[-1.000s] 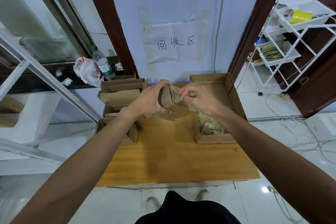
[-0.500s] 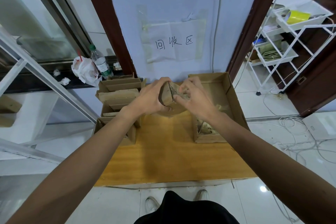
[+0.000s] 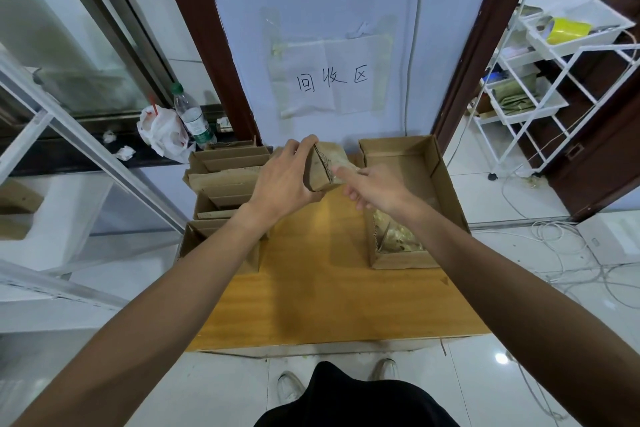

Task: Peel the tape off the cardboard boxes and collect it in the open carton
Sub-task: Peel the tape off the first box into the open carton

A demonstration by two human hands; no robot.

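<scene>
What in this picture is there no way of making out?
Head view, the only one:
Right hand: its fingertips at the small box are blurred; pinching tape or not, unclear.
Left hand covers the box's left side.
Right forearm hides part of the tape pile in the open carton.
Bottle label: too small to read.
White shelf cut off by the right edge.

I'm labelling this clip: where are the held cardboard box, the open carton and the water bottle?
held cardboard box [image 3: 317, 173], head view, on its brown side face.
open carton [image 3: 394, 148], head view, on the inner back wall.
water bottle [image 3: 194, 120], head view, on its label.
</scene>
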